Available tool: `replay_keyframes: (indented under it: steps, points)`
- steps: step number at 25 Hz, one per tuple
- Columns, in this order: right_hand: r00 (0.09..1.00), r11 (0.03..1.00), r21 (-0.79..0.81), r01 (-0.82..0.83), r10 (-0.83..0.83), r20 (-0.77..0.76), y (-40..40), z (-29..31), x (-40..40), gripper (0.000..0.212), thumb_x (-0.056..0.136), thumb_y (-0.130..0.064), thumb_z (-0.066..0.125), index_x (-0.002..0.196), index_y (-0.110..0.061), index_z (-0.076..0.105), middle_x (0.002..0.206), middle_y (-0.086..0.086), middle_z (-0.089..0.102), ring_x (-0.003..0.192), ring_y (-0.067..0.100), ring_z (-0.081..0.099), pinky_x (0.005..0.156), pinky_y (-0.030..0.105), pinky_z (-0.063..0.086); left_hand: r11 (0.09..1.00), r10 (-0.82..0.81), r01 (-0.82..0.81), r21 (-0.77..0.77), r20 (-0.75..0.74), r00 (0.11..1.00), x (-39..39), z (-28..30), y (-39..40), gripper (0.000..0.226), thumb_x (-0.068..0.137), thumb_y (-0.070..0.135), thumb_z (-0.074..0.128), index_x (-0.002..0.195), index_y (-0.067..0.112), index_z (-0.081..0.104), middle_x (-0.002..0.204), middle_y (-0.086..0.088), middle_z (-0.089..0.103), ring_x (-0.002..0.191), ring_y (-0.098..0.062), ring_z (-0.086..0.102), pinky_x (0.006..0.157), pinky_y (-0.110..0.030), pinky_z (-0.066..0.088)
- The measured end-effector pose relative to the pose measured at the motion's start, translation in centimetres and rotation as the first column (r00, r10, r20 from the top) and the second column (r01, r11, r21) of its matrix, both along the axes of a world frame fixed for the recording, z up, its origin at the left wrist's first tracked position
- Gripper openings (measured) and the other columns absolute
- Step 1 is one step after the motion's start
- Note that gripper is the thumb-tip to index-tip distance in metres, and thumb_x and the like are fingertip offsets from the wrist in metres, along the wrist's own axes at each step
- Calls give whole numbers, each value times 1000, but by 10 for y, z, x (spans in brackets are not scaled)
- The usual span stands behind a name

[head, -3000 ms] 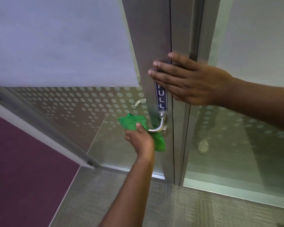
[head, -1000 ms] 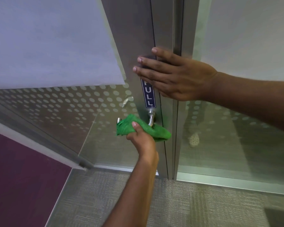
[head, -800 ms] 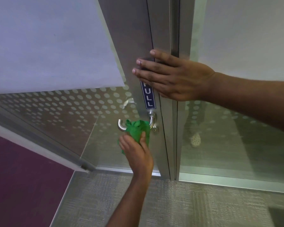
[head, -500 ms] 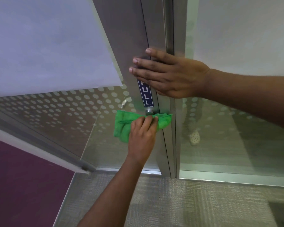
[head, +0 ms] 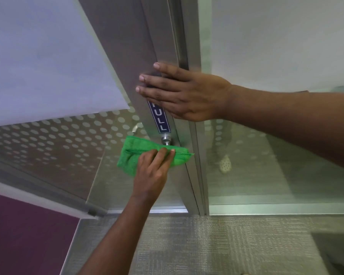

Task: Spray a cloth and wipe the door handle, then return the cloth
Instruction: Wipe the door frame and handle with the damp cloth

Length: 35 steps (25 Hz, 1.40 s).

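From the head camera, looking down along a metal door frame (head: 139, 56), the left hand (head: 154, 169) comes up from below and presses a folded green cloth (head: 136, 155) over the door handle (head: 165, 140); its fingers lie flat on top of the cloth with the tips pointing up and to the right, grasping the cloth against the lever underneath. The cloth's long axis runs nearly level, from left to right, its right end reaching the edge of the frame and its left end hanging a little lower in front of the dotted glass panel (head: 58, 147). Only the round neck of the handle shows, just above the cloth and right under a blue PULL label (head: 160, 120) that runs lengthwise down the frame. The right hand (head: 187, 94) is released and flat, palm against the frame above the label, fingers pointing left. Grey carpet (head: 216, 245) covers the floor below.
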State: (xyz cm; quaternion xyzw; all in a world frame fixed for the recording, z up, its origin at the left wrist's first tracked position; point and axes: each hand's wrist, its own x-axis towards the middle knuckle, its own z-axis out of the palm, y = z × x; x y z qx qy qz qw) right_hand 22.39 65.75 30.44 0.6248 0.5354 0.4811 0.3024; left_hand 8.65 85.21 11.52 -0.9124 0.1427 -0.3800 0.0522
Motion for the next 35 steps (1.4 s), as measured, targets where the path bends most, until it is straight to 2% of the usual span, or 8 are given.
replay_keyframes:
  steps: [6, 10, 12, 15, 18, 20, 26, 35]
  points:
    - [1000, 1000, 6, -9, 9, -1, -6, 0, 4, 64, 117, -33, 24, 166, 7, 23, 173, 21, 32, 162, 38, 28, 133, 55, 18, 999, 32, -32, -17, -36, 999, 7, 3, -12, 38, 87, 7, 80, 124, 10, 76, 120, -9, 74, 104, -26, 50, 88, -41, 40]
    - [1000, 1000, -4, 2, -2, 14, -3, -2, 2, 62, 116, -30, 23, 166, 6, 25, 172, 20, 33, 161, 38, 29, 132, 55, 18, 892, 264, -277, -357, -85, 961, -29, -8, -13, 50, 87, 16, 80, 135, 10, 69, 129, -10, 69, 117, -27, 48, 98, -41, 44]
    - [1000, 1000, -9, 1, -1, 26, -5, 0, 4, 62, 116, -30, 21, 167, 6, 24, 172, 21, 33, 161, 38, 30, 132, 55, 19, 669, 308, -336, -663, -165, 937, -39, -9, -34, 52, 94, 15, 73, 145, 9, 61, 142, -10, 56, 127, -23, 42, 108, -26, 41]
    - [1000, 1000, -21, 11, -10, 28, -5, -1, 3, 63, 117, -32, 19, 167, 5, 23, 173, 21, 32, 161, 38, 29, 133, 55, 19, 72, 267, -177, -982, -152, 952, -30, 0, -58, 30, 104, 18, 62, 131, 5, 66, 143, 0, 42, 122, -13, 53, 100, -12, 49]
    - [999, 999, -30, 14, -13, 29, -5, -1, 2, 62, 117, -31, 19, 167, 6, 22, 173, 21, 31, 161, 38, 28, 133, 56, 19, -485, 317, 89, -870, -80, 945, -13, 16, -62, 22, 107, 27, 58, 115, 8, 66, 130, -6, 62, 100, -16, 68, 83, -19, 59]
    - [1000, 1000, -25, 9, -9, 24, -5, -1, 1, 62, 117, -30, 18, 167, 7, 23, 173, 21, 32, 161, 39, 29, 133, 56, 19, -666, 349, 179, -724, -91, 933, -6, 28, -51, 22, 109, 29, 56, 103, 10, 66, 106, -6, 74, 93, -19, 72, 76, -25, 61]
    - [1000, 999, -36, 13, -12, 20, -4, 0, 0, 61, 117, -29, 16, 167, 6, 21, 173, 22, 32, 161, 40, 28, 133, 57, 17, -823, 35, -54, -565, -147, 989, 13, 21, 25, 40, 108, 40, 52, 132, 12, 66, 123, -19, 77, 105, -34, 79, 90, -60, 63]
    - [1000, 1000, -14, 1, 0, 30, -4, 0, -1, 60, 117, -28, 19, 166, 7, 25, 171, 22, 35, 160, 40, 30, 132, 57, 18, -974, -43, -14, -227, 124, 991, -19, 29, -36, 41, 114, 26, 38, 142, 9, 62, 135, -15, 73, 123, -28, 70, 96, -44, 63]
